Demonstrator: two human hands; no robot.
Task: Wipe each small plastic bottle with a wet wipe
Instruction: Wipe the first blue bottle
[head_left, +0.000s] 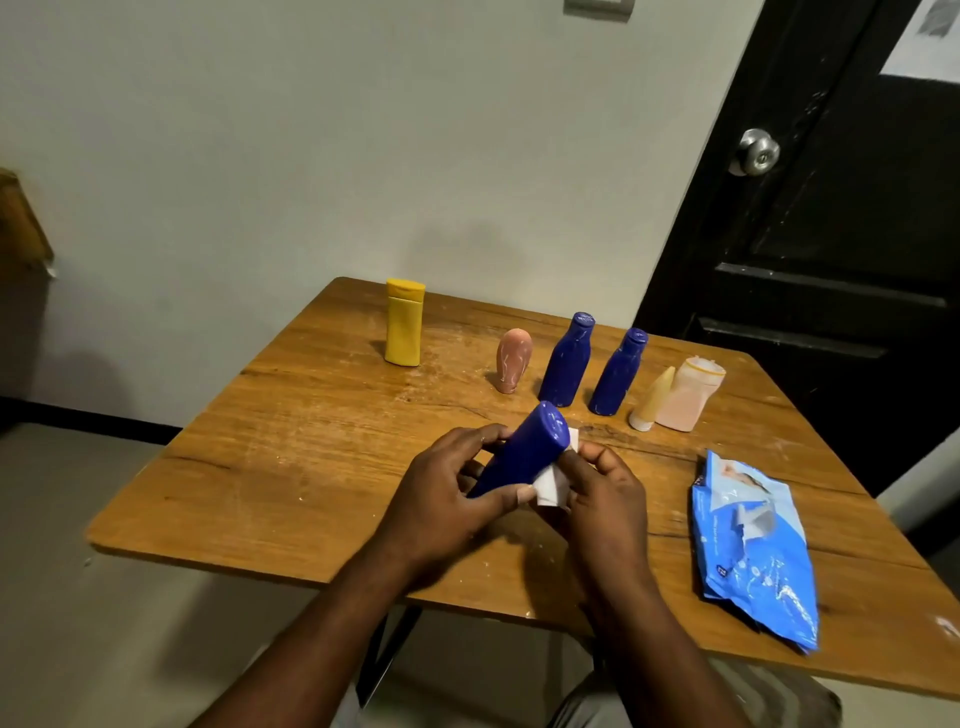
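Note:
My left hand (441, 499) grips a dark blue bottle (524, 449), tilted with its flat base pointing up and away from me, above the wooden table (291, 457). My right hand (602, 493) holds a white wet wipe (551, 486) against the bottle's right side. Behind them stand two more dark blue bottles (566, 361) (618, 374), a yellow bottle (404, 322) at the far left, a pink tube (513, 361) standing on its cap, a cream tube (652, 400) and a translucent pink bottle (688, 395).
A blue pack of wet wipes (753, 545) lies on the table at the right, near the front edge. A black door (831, 260) with a metal knob (756, 151) is behind the table at the right; a pale wall lies behind.

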